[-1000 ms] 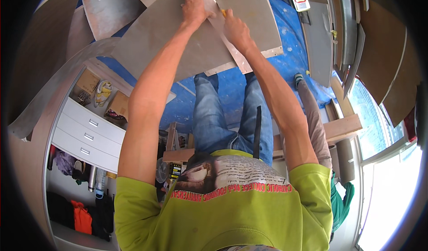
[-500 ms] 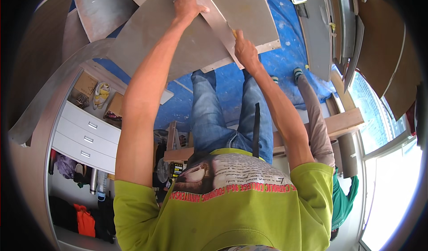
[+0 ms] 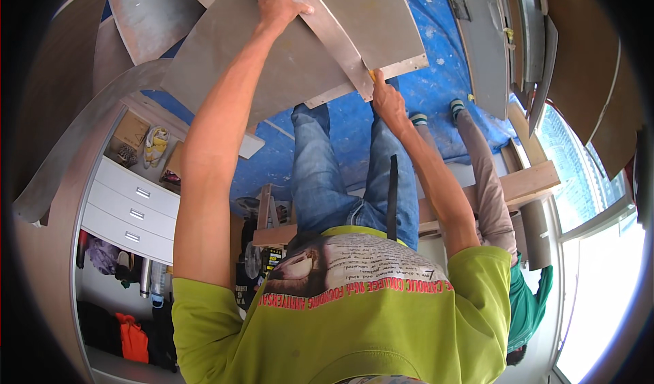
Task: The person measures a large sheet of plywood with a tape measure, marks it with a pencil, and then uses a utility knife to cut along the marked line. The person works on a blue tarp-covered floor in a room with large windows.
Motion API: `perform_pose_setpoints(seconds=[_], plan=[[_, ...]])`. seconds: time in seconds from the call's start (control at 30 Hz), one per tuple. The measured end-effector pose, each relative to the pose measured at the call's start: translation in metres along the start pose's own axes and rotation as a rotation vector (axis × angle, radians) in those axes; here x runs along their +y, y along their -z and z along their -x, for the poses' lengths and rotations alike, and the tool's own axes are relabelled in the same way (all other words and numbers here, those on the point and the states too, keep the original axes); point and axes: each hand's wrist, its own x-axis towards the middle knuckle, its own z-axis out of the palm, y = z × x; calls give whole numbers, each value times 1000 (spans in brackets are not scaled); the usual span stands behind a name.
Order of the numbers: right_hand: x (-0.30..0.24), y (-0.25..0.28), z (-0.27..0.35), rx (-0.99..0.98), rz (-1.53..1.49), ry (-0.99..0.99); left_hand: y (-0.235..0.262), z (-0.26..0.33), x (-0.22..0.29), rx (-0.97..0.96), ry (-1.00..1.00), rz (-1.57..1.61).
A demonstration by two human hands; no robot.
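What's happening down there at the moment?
A person has a long strip lying across a large board. Their left hand is spread at the strip's far part, by its left edge. Their right hand grips a small yellow tool at the strip's right edge, close to its near end. A blue sheet covers the floor beneath, and another person stands off to the right.
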Motion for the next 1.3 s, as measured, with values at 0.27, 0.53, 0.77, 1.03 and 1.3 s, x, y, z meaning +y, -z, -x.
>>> perform_pose_setpoints(seconds=[0.27, 0.53, 0.77, 1.03, 1.3], plan=[[21, -7, 28, -17, 17, -30, -2, 0, 1, 49, -26, -57], [25, -6, 37, -61, 18, -71, 2, 0, 4, 2, 2, -37], [25, 12, 41, -93, -1, -103, 3, 2, 8, 7, 15, -44], [-67, 64, -58, 63, -168, 60, 0, 0, 3, 10, 49, -59], [-188, 97, -194, 139, -282, 229, -17, -12, -28, 102, -129, -102]])
